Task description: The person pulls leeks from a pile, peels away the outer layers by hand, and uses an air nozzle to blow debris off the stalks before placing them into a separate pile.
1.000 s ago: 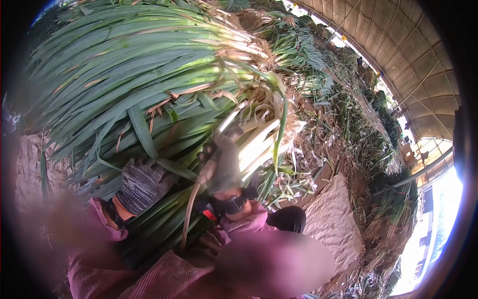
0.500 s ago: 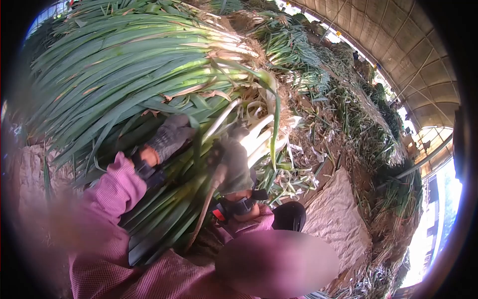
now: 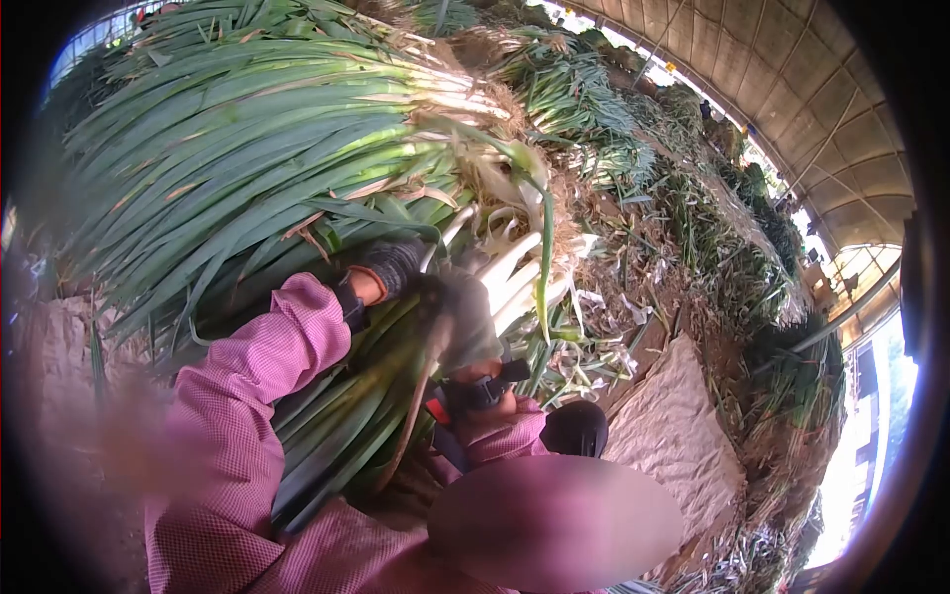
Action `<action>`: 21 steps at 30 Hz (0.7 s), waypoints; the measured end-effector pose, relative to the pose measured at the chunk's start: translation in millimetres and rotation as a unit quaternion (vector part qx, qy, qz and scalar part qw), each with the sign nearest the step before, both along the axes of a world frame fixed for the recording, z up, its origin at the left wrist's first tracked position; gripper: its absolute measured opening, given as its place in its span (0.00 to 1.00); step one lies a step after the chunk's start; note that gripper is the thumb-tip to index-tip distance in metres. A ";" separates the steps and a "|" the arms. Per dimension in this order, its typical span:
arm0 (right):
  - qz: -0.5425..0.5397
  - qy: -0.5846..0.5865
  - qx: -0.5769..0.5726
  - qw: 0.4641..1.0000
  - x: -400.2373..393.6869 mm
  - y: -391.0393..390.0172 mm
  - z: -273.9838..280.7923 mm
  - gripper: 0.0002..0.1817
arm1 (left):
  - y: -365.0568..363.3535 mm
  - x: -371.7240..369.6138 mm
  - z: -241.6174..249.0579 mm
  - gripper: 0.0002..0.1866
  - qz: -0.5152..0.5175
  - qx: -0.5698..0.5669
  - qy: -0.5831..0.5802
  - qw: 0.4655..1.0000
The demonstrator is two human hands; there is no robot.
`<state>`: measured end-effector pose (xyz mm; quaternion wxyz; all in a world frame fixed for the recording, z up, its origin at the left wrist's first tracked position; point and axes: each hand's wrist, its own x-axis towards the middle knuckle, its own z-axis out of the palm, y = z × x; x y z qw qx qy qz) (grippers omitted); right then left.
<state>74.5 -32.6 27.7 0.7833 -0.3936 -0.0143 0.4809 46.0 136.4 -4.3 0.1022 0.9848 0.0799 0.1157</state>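
Note:
Long green onions (image 3: 267,148) lie in a thick heap, leaves to the left and white, rooty ends to the right. My left hand (image 3: 394,265), in a dark grey knit glove, closes at the pale shank of a green onion (image 3: 457,224) at the heap's near edge. My right hand (image 3: 467,315), in a grey-green glove, lies low over white stalks (image 3: 513,287); its fingers are blurred and partly hidden. A brown, dry-looking strip (image 3: 414,406) hangs below it. More green leaves (image 3: 341,436) spread beneath my forearms.
Crumpled brown paper (image 3: 673,426) lies at the right. Peeled skins and trimmings (image 3: 594,351) litter the ground beside the roots. Further piles of green onions (image 3: 584,109) stand behind, under a curved canopy (image 3: 792,99). A dark rounded object (image 3: 576,430) sits by my right wrist.
My left hand has moved right and slightly up, from over the leaves to the pale shanks, closer to my right hand. My right hand has shifted only slightly.

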 end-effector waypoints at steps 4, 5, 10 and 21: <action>0.006 -0.021 0.012 1.000 -11.6 -17.5 -4.6 0.12 | -6.2 -4.0 2.2 0.15 0.030 -0.035 0.077 0.996; -0.010 -0.031 0.012 0.999 -16.6 -23.3 -2.2 0.12 | -8.6 -10.2 1.3 0.16 0.038 -0.043 0.089 0.994; 0.041 -0.086 -0.016 0.995 -47.9 -71.3 24.6 0.14 | -44.8 -73.7 19.6 0.18 0.095 -0.010 0.078 0.992; 0.062 -0.053 -0.025 0.996 -83.9 -55.8 -4.8 0.07 | -47.9 -143.5 1.8 0.14 0.155 0.034 0.022 0.987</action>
